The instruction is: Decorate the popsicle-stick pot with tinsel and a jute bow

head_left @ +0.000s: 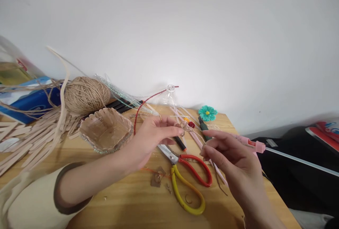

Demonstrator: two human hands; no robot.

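In the middle of the head view, my left hand (159, 132) pinches a small loop of brown twine (187, 127) between thumb and fingertips. My right hand (233, 158) is to its right, thumb and fingers pinched on the twine, with a loose tail hanging below. Beneath both hands, scissors (196, 182) with red and yellow handles lie on the wooden table (127, 200). A bowl of craft sticks (106, 128) with a glittery trim stands left of my left wrist. A pink glue gun (245, 141) with a long glue stick lies behind my right hand, partly hidden.
A ball of twine (87, 95) and loose craft sticks (34, 144) lie at the left. A clear bottle top (171, 96) stands near the wall. A teal flower (208, 113) lies at the back right, near a dark green marker (203, 126). The table's right edge slopes past my right hand.
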